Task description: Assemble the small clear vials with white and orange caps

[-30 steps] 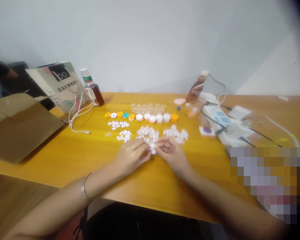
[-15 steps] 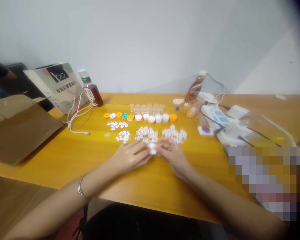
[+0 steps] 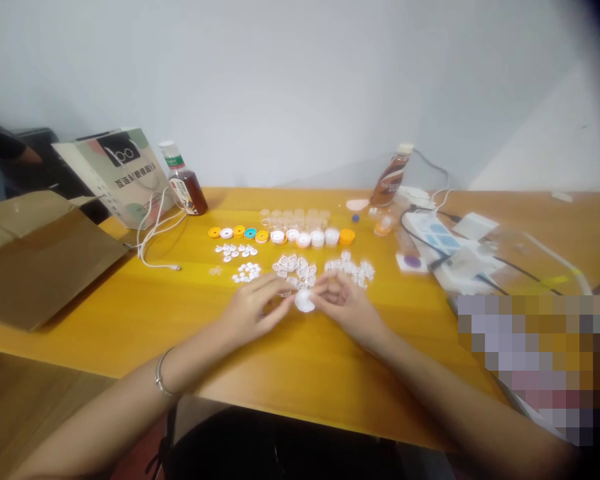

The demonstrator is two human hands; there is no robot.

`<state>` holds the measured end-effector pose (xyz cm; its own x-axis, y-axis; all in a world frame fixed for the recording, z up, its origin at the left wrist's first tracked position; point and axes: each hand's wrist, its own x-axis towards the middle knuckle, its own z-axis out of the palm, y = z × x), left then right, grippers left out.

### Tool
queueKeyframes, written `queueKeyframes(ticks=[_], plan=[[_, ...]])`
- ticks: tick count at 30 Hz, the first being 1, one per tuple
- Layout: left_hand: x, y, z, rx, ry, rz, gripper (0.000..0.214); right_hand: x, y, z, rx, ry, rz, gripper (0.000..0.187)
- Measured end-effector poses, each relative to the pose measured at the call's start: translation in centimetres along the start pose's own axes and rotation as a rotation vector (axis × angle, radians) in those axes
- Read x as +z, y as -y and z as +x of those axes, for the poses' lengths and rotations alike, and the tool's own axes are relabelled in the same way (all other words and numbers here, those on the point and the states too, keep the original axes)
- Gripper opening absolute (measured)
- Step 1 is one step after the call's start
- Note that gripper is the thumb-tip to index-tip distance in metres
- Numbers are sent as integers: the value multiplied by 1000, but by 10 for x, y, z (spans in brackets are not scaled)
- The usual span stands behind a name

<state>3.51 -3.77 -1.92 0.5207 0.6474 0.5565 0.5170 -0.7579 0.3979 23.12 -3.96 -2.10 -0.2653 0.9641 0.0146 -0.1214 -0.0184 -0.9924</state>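
Between my two hands, low above the table, is a small white round plastic piece (image 3: pixel 305 302); blur hides its detail. My left hand (image 3: pixel 257 307) has thumb and fingertips closed at its left edge. On the other side my right hand (image 3: pixel 347 307) pinches it between thumb and forefinger, the remaining fingers curled. Just beyond lie a pile of white openwork plastic parts (image 3: pixel 294 267) and a second such pile (image 3: pixel 353 270). Small white discs (image 3: pixel 247 273) and white knobbed pieces (image 3: pixel 235 252) lie to the left.
A row of orange, white and blue caps (image 3: pixel 261 237) runs behind the piles, with clear cups (image 3: pixel 295 217) behind it. Two bottles, one left (image 3: pixel 187 187) and one right (image 3: pixel 391 177), stand at the back. A cardboard box (image 3: pixel 50 260), paper bag (image 3: pixel 115 177) and power strip (image 3: pixel 437 237) flank the table.
My left fingers have drawn slightly left and opened a little, so more of the white round piece shows. My right hand keeps its pinch. The view has shifted slightly.
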Motion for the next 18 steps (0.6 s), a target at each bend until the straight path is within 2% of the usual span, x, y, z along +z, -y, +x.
queueKeyframes(ticks=[3, 8, 11, 18], plan=[[3, 1, 7, -260, 94, -241, 17, 0, 0, -1, 5, 28, -19, 29], [8, 6, 19, -511, 226, -620, 16, -2, 0, 0, 36, 6, 11, 30], [10, 8, 25, -635, 220, -753, 14, -5, 1, 2, 64, -9, 84, 30], [13, 6, 36, -809, 125, -926, 15, -10, 2, 3, 115, -39, 194, 31]])
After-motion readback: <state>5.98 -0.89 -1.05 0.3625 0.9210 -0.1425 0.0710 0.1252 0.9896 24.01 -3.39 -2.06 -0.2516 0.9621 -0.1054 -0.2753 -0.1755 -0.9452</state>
